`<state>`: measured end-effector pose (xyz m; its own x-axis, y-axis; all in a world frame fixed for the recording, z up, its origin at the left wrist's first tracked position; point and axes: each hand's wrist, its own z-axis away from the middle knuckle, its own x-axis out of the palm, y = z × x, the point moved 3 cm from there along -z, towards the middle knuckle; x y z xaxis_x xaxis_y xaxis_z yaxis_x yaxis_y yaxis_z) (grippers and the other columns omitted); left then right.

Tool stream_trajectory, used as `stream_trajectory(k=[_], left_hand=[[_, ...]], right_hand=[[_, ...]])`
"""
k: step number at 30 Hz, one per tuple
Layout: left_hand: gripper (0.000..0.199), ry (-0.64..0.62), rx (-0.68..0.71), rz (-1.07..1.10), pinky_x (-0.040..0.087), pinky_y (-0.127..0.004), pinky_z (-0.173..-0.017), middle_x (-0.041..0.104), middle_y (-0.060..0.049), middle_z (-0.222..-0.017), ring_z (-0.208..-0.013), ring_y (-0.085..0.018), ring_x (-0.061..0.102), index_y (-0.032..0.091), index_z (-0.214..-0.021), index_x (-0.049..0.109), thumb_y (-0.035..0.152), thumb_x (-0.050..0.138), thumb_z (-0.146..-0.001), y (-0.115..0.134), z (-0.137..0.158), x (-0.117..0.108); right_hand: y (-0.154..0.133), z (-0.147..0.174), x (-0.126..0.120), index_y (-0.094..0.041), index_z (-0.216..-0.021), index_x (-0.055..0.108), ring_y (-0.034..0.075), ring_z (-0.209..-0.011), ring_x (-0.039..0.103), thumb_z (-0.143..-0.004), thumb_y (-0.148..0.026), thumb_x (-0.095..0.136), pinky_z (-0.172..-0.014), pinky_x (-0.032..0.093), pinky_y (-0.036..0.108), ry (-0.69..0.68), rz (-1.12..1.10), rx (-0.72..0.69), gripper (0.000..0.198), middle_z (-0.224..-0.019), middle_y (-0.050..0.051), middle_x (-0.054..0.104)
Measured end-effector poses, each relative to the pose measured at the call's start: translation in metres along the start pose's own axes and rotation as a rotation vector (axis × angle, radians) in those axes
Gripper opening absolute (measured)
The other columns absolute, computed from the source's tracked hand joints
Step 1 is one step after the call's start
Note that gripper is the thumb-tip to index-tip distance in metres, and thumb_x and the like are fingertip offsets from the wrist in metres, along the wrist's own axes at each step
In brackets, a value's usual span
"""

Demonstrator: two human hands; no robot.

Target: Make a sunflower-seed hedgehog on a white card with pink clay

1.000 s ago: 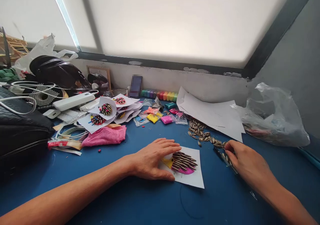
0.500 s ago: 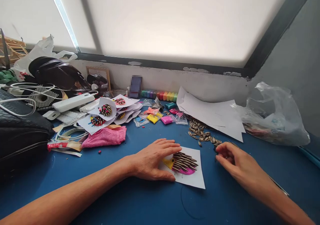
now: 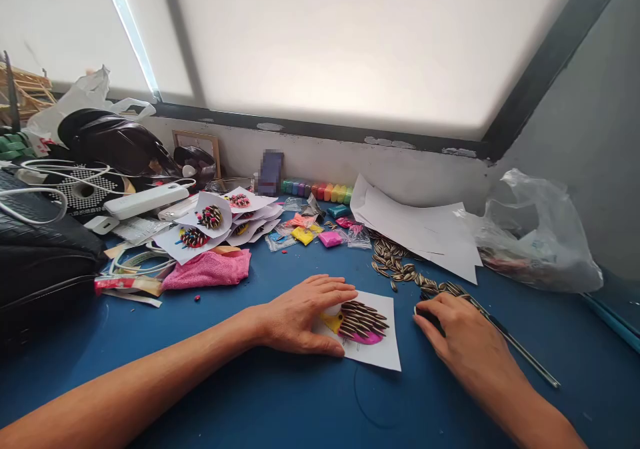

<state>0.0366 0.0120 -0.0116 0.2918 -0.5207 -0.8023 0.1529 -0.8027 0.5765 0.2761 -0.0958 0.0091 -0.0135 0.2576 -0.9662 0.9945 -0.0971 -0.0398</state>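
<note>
My left hand [image 3: 303, 319] lies flat with fingers spread, pressing the left part of a white paper card [image 3: 387, 356] to the table. On the card is a hedgehog figure of yellow and pink clay, its back covered in rows of striped sunflower seeds [image 3: 365, 317]. My left hand hides part of the figure's head end. To the right of the card, my right hand [image 3: 463, 336] is low over the table with thumb and forefinger brought together; what lies between them is too small to make out. A trail of loose sunflower seeds [image 3: 393, 259] runs up to its knuckles.
A thin metal tool [image 3: 530, 359] lies beyond my right hand. White sheets [image 3: 415, 226] and a clear plastic bag [image 3: 545, 242] lie behind it. Clay packets [image 3: 303, 234], finished cards [image 3: 195, 256], a pink cloth [image 3: 207, 269] and a black bag [image 3: 45, 262] crowd the back and left.
My right hand has shifted slightly left and turned more palm-down beside the seeds, showing more of the metal tool. My left hand keeps its place on the card; the view has moved slightly.
</note>
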Motion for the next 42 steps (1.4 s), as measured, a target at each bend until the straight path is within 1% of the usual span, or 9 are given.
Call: stream_trajectory(k=[5, 11, 15, 17, 23, 25, 29, 36, 42], left_hand=[[0.081, 0.003, -0.004, 0.006, 0.021, -0.049, -0.121, 0.041, -0.010, -0.153, -0.144, -0.031, 0.033, 0.022, -0.148, 0.040, 0.061, 0.065, -0.082, 0.000, 0.000, 0.000], [0.083, -0.006, -0.010, -0.003, 0.019, -0.048, -0.121, 0.040, -0.010, -0.154, -0.144, -0.031, 0.033, 0.021, -0.149, 0.039, 0.060, 0.067, -0.081, -0.002, 0.000, 0.002], [0.081, 0.011, 0.007, 0.005, 0.020, -0.049, -0.120, 0.040, -0.010, -0.153, -0.143, -0.032, 0.034, 0.024, -0.149, 0.039, 0.059, 0.067, -0.081, -0.002, 0.000, 0.002], [0.081, 0.014, 0.013, 0.006, 0.020, -0.049, -0.120, 0.040, -0.010, -0.153, -0.143, -0.032, 0.034, 0.024, -0.149, 0.039, 0.059, 0.067, -0.081, -0.001, 0.000, 0.002], [0.081, -0.004, 0.002, 0.015, 0.021, -0.047, -0.120, 0.041, -0.010, -0.153, -0.144, -0.031, 0.032, 0.022, -0.148, 0.040, 0.060, 0.066, -0.082, 0.001, 0.000, -0.001], [0.080, -0.002, -0.006, 0.013, 0.020, -0.048, -0.121, 0.041, -0.010, -0.153, -0.144, -0.031, 0.033, 0.023, -0.148, 0.040, 0.061, 0.066, -0.082, 0.000, 0.000, -0.001], [0.083, 0.008, 0.004, 0.009, 0.018, -0.047, -0.121, 0.041, -0.010, -0.153, -0.144, -0.031, 0.033, 0.022, -0.148, 0.039, 0.061, 0.067, -0.081, -0.001, 0.000, 0.000], [0.082, 0.006, 0.005, 0.004, 0.017, -0.047, -0.122, 0.040, -0.010, -0.153, -0.143, -0.030, 0.034, 0.022, -0.149, 0.038, 0.061, 0.065, -0.082, -0.003, 0.000, 0.001], [0.082, 0.000, 0.013, 0.013, 0.016, -0.046, -0.122, 0.040, -0.009, -0.154, -0.144, -0.029, 0.032, 0.022, -0.149, 0.037, 0.060, 0.066, -0.083, -0.004, 0.000, 0.001]], right_hand=[[-0.008, 0.000, 0.012, -0.020, -0.079, 0.067, 0.023, -0.075, 0.065, -0.090, -0.023, 0.046, -0.066, 0.052, 0.038, 0.007, 0.019, -0.049, 0.024, -0.078, 0.006, 0.067], [-0.006, 0.001, 0.015, -0.023, -0.092, 0.067, 0.022, -0.078, 0.065, -0.089, -0.024, 0.049, -0.063, 0.050, 0.033, 0.051, 0.008, -0.072, 0.018, -0.086, 0.005, 0.067], [-0.010, -0.002, 0.016, -0.023, -0.077, 0.060, 0.019, -0.072, 0.062, -0.091, -0.022, 0.045, -0.062, 0.049, 0.031, 0.057, -0.006, -0.112, 0.020, -0.079, 0.004, 0.064], [-0.011, -0.002, 0.016, -0.022, -0.076, 0.056, 0.019, -0.070, 0.062, -0.091, -0.020, 0.042, -0.060, 0.048, 0.031, 0.065, -0.016, -0.120, 0.021, -0.076, 0.004, 0.063], [-0.016, 0.002, 0.002, -0.023, -0.080, 0.053, 0.018, -0.064, 0.064, -0.093, -0.024, 0.039, -0.054, 0.049, 0.029, 0.079, -0.116, -0.109, 0.019, -0.075, 0.005, 0.065], [-0.023, 0.005, -0.005, -0.025, -0.080, 0.053, 0.016, -0.058, 0.063, -0.092, -0.027, 0.042, -0.048, 0.048, 0.026, 0.024, -0.232, -0.113, 0.016, -0.070, 0.002, 0.065], [-0.044, 0.014, -0.014, -0.026, -0.083, 0.054, 0.013, -0.056, 0.063, -0.094, -0.026, 0.042, -0.048, 0.049, 0.022, -0.011, -0.352, -0.181, 0.016, -0.071, -0.002, 0.065], [-0.063, 0.017, -0.013, -0.026, -0.081, 0.055, 0.012, -0.056, 0.065, -0.095, -0.022, 0.042, -0.048, 0.050, 0.020, 0.105, -0.316, -0.324, 0.020, -0.069, -0.002, 0.065], [-0.062, 0.019, -0.011, -0.027, -0.081, 0.057, 0.013, -0.056, 0.066, -0.097, -0.026, 0.044, -0.049, 0.049, 0.021, 0.144, -0.287, -0.314, 0.021, -0.069, -0.003, 0.066]])
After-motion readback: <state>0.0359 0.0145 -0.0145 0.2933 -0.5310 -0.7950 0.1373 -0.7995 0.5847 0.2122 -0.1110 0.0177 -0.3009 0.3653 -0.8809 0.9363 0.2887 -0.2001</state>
